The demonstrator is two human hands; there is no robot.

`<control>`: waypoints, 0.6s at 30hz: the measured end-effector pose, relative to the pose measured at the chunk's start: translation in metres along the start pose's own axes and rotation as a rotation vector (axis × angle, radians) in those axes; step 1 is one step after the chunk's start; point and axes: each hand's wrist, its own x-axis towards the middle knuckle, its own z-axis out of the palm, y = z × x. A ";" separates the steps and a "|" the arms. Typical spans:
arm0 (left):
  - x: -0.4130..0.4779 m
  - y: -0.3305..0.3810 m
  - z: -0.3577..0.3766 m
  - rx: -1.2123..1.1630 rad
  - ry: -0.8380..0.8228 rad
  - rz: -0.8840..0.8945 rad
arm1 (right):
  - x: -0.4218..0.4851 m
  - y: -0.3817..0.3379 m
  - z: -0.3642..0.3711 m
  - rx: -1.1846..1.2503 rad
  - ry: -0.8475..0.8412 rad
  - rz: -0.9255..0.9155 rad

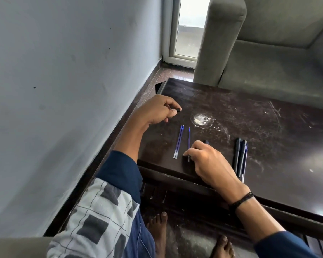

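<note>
Two refills (pixel 179 142) lie loose — left hand (pixel 157 110) grips black cap (pixel 176 110), rt hand (pixel 207 159) pinches third refill (pixel 189 136)

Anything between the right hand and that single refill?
Nothing visible. The right hand pinches the refill at its near end; the refill pair lies apart to its left, pens to the right.
</note>
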 end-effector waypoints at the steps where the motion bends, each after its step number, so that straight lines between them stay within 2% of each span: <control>1: 0.000 0.000 0.000 0.002 -0.002 0.000 | 0.001 0.001 0.000 -0.005 0.001 -0.005; 5: 0.002 0.000 0.000 0.022 -0.011 -0.002 | 0.005 0.004 0.001 -0.016 0.025 -0.043; 10: 0.004 -0.002 0.001 0.049 -0.021 -0.003 | 0.003 0.004 -0.001 -0.016 0.026 -0.174; 14: 0.001 0.000 -0.001 -0.021 -0.080 0.044 | 0.004 0.003 -0.016 0.067 0.173 -0.176; 18: -0.007 0.008 0.000 -0.092 -0.263 0.102 | 0.010 0.010 -0.035 0.248 0.442 -0.072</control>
